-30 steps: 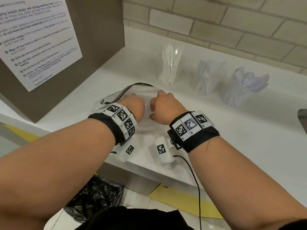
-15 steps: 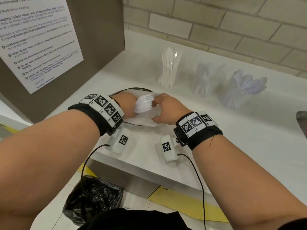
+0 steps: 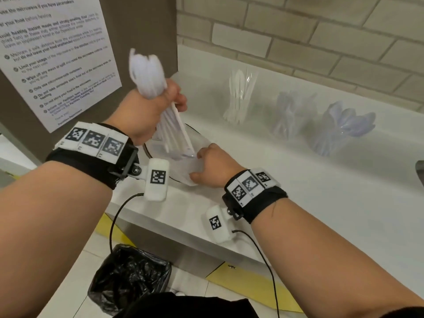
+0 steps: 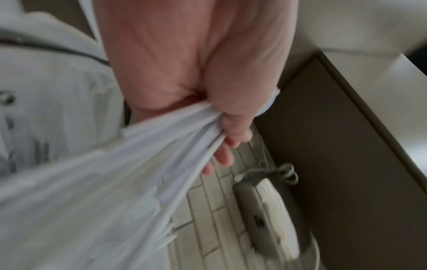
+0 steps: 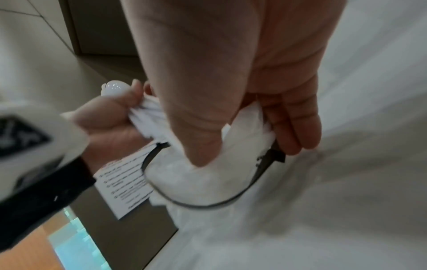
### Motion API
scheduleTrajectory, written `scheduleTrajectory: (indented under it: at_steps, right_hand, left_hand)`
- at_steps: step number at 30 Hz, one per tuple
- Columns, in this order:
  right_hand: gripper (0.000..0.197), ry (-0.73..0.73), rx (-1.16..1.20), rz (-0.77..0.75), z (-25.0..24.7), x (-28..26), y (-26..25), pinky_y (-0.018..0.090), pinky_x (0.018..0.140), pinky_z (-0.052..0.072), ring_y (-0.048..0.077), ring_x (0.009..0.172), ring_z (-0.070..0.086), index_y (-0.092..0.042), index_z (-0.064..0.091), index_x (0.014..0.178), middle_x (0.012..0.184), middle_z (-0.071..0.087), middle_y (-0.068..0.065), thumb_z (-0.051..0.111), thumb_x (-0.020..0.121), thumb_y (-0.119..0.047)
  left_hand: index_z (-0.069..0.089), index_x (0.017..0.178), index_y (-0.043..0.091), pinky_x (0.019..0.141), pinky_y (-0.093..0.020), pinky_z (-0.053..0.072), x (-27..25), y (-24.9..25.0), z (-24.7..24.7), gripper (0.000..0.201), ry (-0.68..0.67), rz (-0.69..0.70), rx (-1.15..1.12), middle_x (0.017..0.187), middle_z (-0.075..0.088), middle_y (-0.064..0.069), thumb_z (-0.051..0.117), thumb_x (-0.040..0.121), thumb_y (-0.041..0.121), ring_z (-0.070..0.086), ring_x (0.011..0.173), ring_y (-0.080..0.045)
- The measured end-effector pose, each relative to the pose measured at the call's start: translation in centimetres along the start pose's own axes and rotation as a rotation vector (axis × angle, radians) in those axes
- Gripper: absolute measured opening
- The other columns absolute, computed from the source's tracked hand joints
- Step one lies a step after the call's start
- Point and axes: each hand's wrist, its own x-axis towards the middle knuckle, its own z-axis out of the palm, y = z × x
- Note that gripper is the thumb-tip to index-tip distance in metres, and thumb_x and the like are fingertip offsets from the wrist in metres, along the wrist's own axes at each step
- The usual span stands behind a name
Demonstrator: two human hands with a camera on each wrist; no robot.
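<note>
My left hand [image 3: 146, 111] grips a bundle of white plastic forks [image 3: 146, 70] by the middle, raised above the white counter [image 3: 321, 203], tines up and blurred. The handles [image 3: 176, 136] point down into the mouth of a clear plastic bag [image 3: 183, 175] with a dark rim. My right hand [image 3: 213, 166] pinches that bag's film against the counter. In the left wrist view the left hand [image 4: 208, 91] is curled round the forks [image 4: 115, 182]. In the right wrist view the thumb and fingers of the right hand [image 5: 231, 91] hold the bag [image 5: 208, 179].
Three clear cups stand at the back by the brick wall: knives [image 3: 241, 97], a second cup of cutlery [image 3: 291, 113], spoons [image 3: 341, 127]. A brown cabinet with a notice [image 3: 57, 53] is at the left. A black bin bag [image 3: 130, 278] sits on the floor below.
My left hand has lifted the fork bundle up and left, out of the bag. The right hand has stayed low, holding the bag on the counter.
</note>
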Motion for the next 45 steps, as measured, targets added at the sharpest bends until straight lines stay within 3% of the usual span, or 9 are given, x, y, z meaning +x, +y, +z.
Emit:
scheduleTrajectory:
  at_steps: [5,10,12,16,28,31,34,40,45]
  right_hand:
    - [0.046,0.029,0.196,-0.067,0.5,0.8,-2.1,0.025,0.096,0.037,0.028,0.122,0.051,-0.013,0.054,0.134,0.137,0.050,0.014,0.050,0.092,-0.031]
    - [0.031,0.475,0.813,0.147,-2.4,-1.1,0.0,0.034,0.072,0.050,0.022,0.070,0.057,-0.021,0.067,0.075,0.086,0.062,0.001,0.045,0.086,-0.004]
    - [0.017,0.394,1.328,0.228,-3.7,-2.3,-0.2,0.036,0.070,0.049,0.023,0.071,0.057,-0.014,0.068,0.088,0.088,0.061,0.005,0.051,0.090,-0.017]
    - [0.073,-0.081,1.755,0.282,-4.8,-2.9,-1.7,0.049,0.091,0.048,0.035,0.096,0.063,-0.012,0.057,0.124,0.119,0.062,0.017,0.046,0.082,-0.070]
    - [0.030,0.149,1.660,0.279,-3.8,-5.1,-2.4,0.026,0.044,0.042,0.020,0.051,0.053,-0.007,0.063,0.099,0.070,0.060,0.011,0.036,0.102,-0.020]
    - [0.037,0.074,1.423,0.311,-4.3,-6.0,-1.6,0.031,0.055,0.053,0.026,0.064,0.062,-0.010,0.064,0.103,0.077,0.065,0.009,0.035,0.103,-0.033]
    - [0.040,0.210,1.218,0.318,-5.6,-6.3,0.9,0.035,0.066,0.049,0.025,0.081,0.063,-0.013,0.061,0.108,0.095,0.061,0.004,0.037,0.101,-0.045]
    - [0.078,0.098,1.433,0.020,-7.5,-7.4,2.1,0.044,0.096,0.045,0.022,0.098,0.063,-0.011,0.062,0.115,0.102,0.068,0.005,0.069,0.065,-0.070]
    - [0.070,0.000,1.573,-0.123,-6.5,-7.9,1.0,0.040,0.090,0.054,0.033,0.102,0.063,-0.006,0.052,0.121,0.097,0.066,0.020,0.087,0.061,-0.016]
  left_hand:
    - [0.054,0.103,0.016,0.085,-0.035,0.054,-0.6,1.4,-0.8,0.014,0.013,0.008,-0.347,0.095,0.074,0.002,0.042,0.100,0.022,0.067,0.107,-0.024]
    - [0.056,0.097,0.015,0.085,-0.030,0.054,-2.0,2.5,-1.2,0.011,0.110,-0.002,-0.496,0.076,0.068,0.002,0.046,0.100,0.020,0.070,0.086,-0.016]
    - [0.056,0.095,0.016,0.089,-0.034,0.053,-2.3,2.4,-0.6,0.009,0.102,-0.005,-0.499,0.075,0.064,0.002,0.049,0.098,0.020,0.068,0.084,-0.016]
    - [0.059,0.092,0.017,0.087,-0.041,0.053,-2.6,2.0,2.7,0.006,0.071,0.026,-0.409,0.074,0.060,-0.001,0.054,0.096,0.017,0.064,0.080,-0.017]
    - [0.064,0.082,0.017,0.053,-0.030,0.054,-4.2,-1.0,9.1,0.011,-0.021,-0.089,-0.158,0.067,0.067,-0.002,0.060,0.093,0.018,0.067,0.080,-0.027]
    - [0.063,0.073,0.013,0.071,-0.042,0.057,-3.7,-0.8,9.1,0.022,0.012,-0.140,-0.252,0.060,0.062,-0.002,0.060,0.093,0.020,0.065,0.072,-0.028]
    - [0.059,0.077,0.013,0.052,-0.029,0.050,-3.5,-0.3,8.1,0.021,-0.042,-0.240,-0.380,0.054,0.051,0.001,0.057,0.094,0.025,0.051,0.047,-0.015]
    - [0.060,0.071,0.011,0.038,-0.018,0.037,-5.5,-1.8,7.8,0.022,-0.620,-0.384,-0.530,0.046,0.046,0.003,0.077,0.075,0.023,0.041,0.034,-0.005]
    - [0.055,0.061,0.008,0.040,-0.017,0.039,-6.8,-2.3,10.2,0.024,-0.811,-0.512,-0.489,0.048,0.051,0.002,0.067,0.083,0.012,0.046,0.037,-0.005]
